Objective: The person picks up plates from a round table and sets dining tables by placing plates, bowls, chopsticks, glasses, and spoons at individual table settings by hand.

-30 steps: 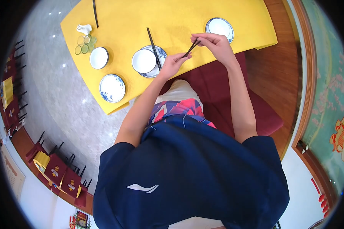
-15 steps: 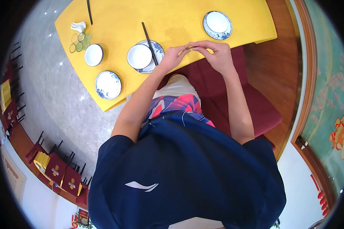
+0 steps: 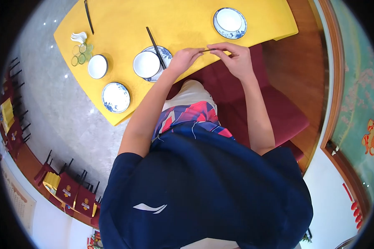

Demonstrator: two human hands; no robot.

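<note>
Above the near edge of the yellow tablecloth (image 3: 187, 35), my left hand (image 3: 183, 60) and my right hand (image 3: 236, 59) are both closed in a pinch. Between them runs a thin dark pair of chopsticks (image 3: 208, 50), gripped at both ends; most of its length is hidden by my fingers. Just left of my left hand, a white bowl (image 3: 146, 64) sits on a blue-patterned plate (image 3: 166, 54), with black chopsticks (image 3: 154, 45) lying across the plate beside the bowl. Beyond my right hand, another white bowl (image 3: 229, 20) rests on a patterned plate (image 3: 230, 35).
At the table's left are a stack of patterned plates (image 3: 116, 97), white bowls (image 3: 97, 67), several glasses (image 3: 79, 54) and white spoons (image 3: 79, 37). More black chopsticks (image 3: 89, 17) lie farther back. A maroon chair (image 3: 274, 101) stands against the table at right.
My hands have drawn slightly apart, showing more of the thin chopsticks between them. The table and dishes have shifted a little left in view.
</note>
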